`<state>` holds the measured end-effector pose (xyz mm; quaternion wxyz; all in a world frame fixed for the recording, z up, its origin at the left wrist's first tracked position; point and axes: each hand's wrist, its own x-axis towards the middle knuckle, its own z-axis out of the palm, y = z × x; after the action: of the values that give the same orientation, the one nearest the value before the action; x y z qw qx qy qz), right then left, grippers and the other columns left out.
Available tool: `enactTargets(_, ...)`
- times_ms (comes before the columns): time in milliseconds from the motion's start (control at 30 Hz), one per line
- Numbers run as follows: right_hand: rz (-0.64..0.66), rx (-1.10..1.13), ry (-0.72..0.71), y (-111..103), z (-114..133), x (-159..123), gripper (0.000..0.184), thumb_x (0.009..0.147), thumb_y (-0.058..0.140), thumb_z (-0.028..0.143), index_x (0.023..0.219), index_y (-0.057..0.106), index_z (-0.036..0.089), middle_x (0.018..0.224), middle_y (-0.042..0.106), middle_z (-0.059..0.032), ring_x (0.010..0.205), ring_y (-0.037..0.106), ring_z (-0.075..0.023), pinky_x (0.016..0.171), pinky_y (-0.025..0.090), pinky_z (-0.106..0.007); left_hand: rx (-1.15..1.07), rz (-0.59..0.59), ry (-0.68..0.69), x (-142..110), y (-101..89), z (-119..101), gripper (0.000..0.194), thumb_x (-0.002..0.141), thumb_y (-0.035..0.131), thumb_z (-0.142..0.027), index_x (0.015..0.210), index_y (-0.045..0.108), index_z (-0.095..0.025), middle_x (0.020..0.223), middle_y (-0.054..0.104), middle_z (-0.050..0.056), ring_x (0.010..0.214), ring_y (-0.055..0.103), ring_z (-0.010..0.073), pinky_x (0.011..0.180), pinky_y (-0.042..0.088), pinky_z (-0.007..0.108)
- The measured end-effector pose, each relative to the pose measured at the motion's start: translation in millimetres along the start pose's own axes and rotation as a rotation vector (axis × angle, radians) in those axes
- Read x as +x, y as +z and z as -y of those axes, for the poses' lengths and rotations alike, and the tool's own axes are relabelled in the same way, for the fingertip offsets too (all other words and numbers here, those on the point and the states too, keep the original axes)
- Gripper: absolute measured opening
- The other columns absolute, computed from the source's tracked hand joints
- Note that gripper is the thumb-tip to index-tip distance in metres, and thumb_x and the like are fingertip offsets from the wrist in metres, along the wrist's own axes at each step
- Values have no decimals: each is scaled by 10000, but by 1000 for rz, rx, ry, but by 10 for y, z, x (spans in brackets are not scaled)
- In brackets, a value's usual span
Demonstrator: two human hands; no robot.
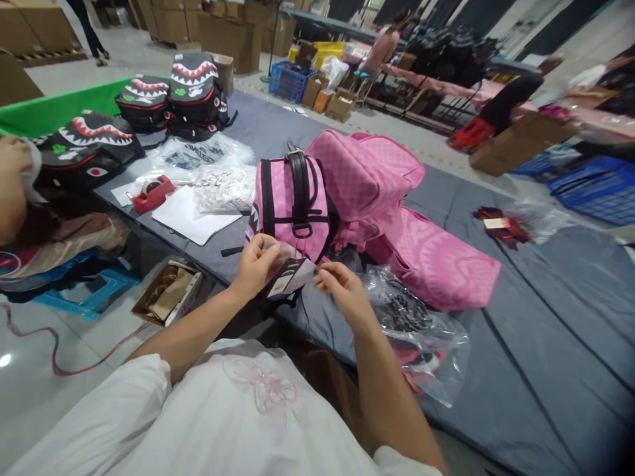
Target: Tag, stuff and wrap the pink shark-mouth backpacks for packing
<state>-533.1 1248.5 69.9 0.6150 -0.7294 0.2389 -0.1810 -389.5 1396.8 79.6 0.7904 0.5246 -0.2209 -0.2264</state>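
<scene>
A pink backpack with black straps (292, 198) stands on the grey-covered table just beyond my hands. In front of it, a black-and-white hang tag (285, 283) with a pale, filmy sleeve or sheet around it lies between my hands. My left hand (256, 268) is closed, pinching the tag's near-left edge between thumb and fingers. The fingers of my right hand (342, 291) are pinched together at the pale right corner of the tag. A thin red cord rises from the tag toward the backpack. Pink checkered bags (367, 172) lie right behind.
Clear plastic bags with dark contents (407, 311) lie right of my hands. Leftward are a red tape dispenser (153, 194), white paper (191, 215) and several black shark-face backpacks (193, 92). A co-worker's arm (12, 188) reaches in at far left. An open box (166, 291) sits below the table edge.
</scene>
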Motion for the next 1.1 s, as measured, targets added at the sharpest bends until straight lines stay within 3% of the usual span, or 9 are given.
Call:
enactTargets(133,-238,-132,-88,158,-408,-6,375,762,695,398,1065,602,197,934,713,-65,823,664,-202,743,550,-358,104,-44,43,-17,-6,24,264,818,673,-427,832,547,-196,654,469,-57,553,422,81,530,328,213)
enactTargets(267,-482,-458,-320,303,-514,16,396,836,602,312,1204,574,167,1012,687,-100,892,643,-226,864,525,-429,189,-62,79,-32,13,48,212,864,629,-397,848,553,-200,637,449,-63,523,385,77,513,316,210)
enactTargets(367,-540,-465,-408,347,-433,10,236,921,515,307,1087,617,175,949,687,-90,850,646,-211,837,530,-395,258,-64,123,-39,6,56,166,887,614,-358,869,579,-196,706,555,-36,611,505,94,588,398,209)
enactTargets(467,-504,-504,-462,378,-286,-40,256,956,506,333,1111,632,174,970,663,-93,877,630,-213,843,516,-393,243,-14,131,-35,8,48,168,889,617,-344,935,635,-183,841,668,13,777,624,138,722,486,239)
enactTargets(567,-547,-673,-509,407,-105,-73,295,939,556,388,1121,666,183,1016,610,-105,961,588,-246,887,478,-435,154,90,38,-16,33,48,257,865,647,-370,1019,679,-166,911,722,45,829,670,168,778,523,271)
enactTargets(700,-554,-764,-497,418,117,-55,287,893,637,414,1089,671,207,1073,596,-101,1025,564,-261,935,432,-454,40,197,-77,28,46,73,284,790,723,-390,941,723,-149,911,744,51,844,677,168,805,526,264)
enactTargets(900,-390,-264,-419,330,432,-91,141,823,676,340,786,603,224,942,644,-40,945,599,-215,902,459,-400,47,211,-105,119,16,16,340,740,764,-451,907,759,-155,874,760,57,835,684,187,806,521,282)
enactTargets(1000,-171,229,-114,286,631,-148,252,766,748,419,792,582,231,763,624,9,711,598,-169,687,499,-314,-14,307,-216,157,68,-46,357,664,820,-461,835,765,-153,823,757,55,798,684,190,778,525,285)
enactTargets(1100,24,488,129,312,730,-162,382,683,829,483,775,569,220,674,606,27,592,572,-147,564,483,-274,-154,262,-305,196,137,-73,413,616,857,-469,854,762,-145,775,744,47,710,671,168,700,520,265)
